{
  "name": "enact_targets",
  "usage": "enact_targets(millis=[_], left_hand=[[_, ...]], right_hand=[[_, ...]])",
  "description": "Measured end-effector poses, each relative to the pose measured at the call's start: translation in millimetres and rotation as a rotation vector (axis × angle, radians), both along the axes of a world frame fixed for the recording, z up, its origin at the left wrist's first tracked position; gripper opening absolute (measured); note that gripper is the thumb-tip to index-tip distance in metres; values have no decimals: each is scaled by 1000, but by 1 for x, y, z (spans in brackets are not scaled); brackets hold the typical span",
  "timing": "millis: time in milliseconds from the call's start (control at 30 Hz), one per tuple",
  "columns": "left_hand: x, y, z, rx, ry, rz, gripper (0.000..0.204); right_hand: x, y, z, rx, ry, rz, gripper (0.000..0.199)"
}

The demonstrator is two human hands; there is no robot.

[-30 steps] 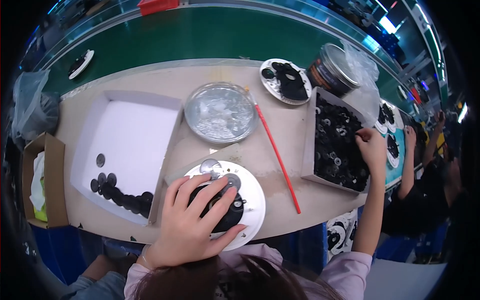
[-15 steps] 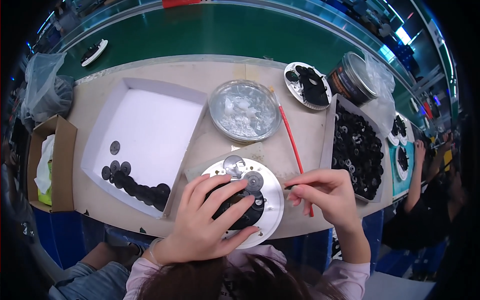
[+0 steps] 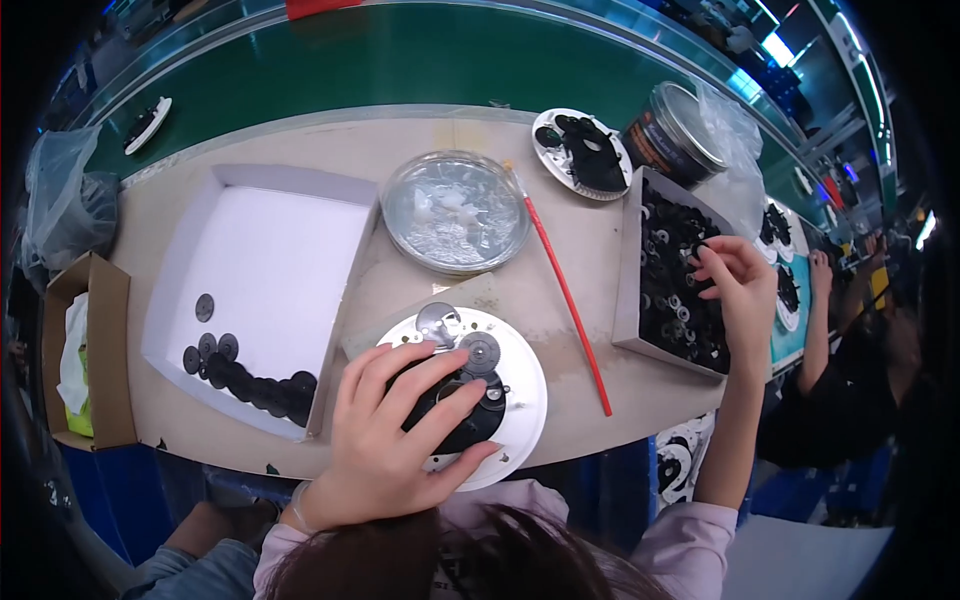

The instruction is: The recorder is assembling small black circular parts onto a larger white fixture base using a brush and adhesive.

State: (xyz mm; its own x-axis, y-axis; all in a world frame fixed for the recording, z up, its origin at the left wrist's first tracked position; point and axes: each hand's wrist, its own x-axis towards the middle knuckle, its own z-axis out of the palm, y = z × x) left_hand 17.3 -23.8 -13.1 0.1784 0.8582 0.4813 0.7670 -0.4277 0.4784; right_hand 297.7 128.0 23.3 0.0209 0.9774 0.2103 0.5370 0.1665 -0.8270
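A round white plate (image 3: 525,400) carries a black housing and grey and black gears at the table's near edge. My left hand (image 3: 400,430) lies across it, fingers spread, fingertips touching the large grey gear (image 3: 480,353) and the black housing (image 3: 470,430). A clear disc (image 3: 437,322) sits at the plate's far side. Over a box of small black gears (image 3: 665,290) at the right is my right hand (image 3: 745,290). Its thumb and index finger are pinched together at the gears; a dark bit shows at the tips, too small to name.
Left stands a shallow white box (image 3: 270,250) with several dark gears. A round tub of clear grease (image 3: 455,215) and a red brush (image 3: 565,290) lie mid-table. Behind are another plate assembly (image 3: 590,155), a tin (image 3: 670,135) and a green belt (image 3: 330,75). Another person's arm (image 3: 815,320) shows right.
My right hand has moved right, from beside the white plate to the box of black gears. My left hand stays on the plate assembly. The whole view has shifted slightly.
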Motion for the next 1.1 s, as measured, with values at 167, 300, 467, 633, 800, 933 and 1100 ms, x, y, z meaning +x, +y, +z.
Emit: enact_targets(millis=[167, 300, 467, 633, 800, 933, 1100], left_hand=[[0, 0, -1, -2, 0, 8, 44], [0, 0, 0, -7, -10, 13, 44], [1, 0, 1, -3, 3, 19, 44], [2, 0, 2, 6, 16, 18, 44], [1, 1, 0, 10, 6, 16, 43], [-2, 0, 0, 2, 12, 21, 43], [0, 1, 0, 8, 5, 7, 44]], right_hand=[[13, 11, -20, -310, -68, 47, 14], [9, 22, -26, -336, -197, 30, 17], [33, 38, -21, 60, -583, -155, 18], [50, 51, -36, 206, -702, 84, 26], [48, 57, -32, 11, -844, 14, 22], [47, 56, -29, 34, -767, -104, 20], [82, 54, -36, 309, -797, -22, 29]])
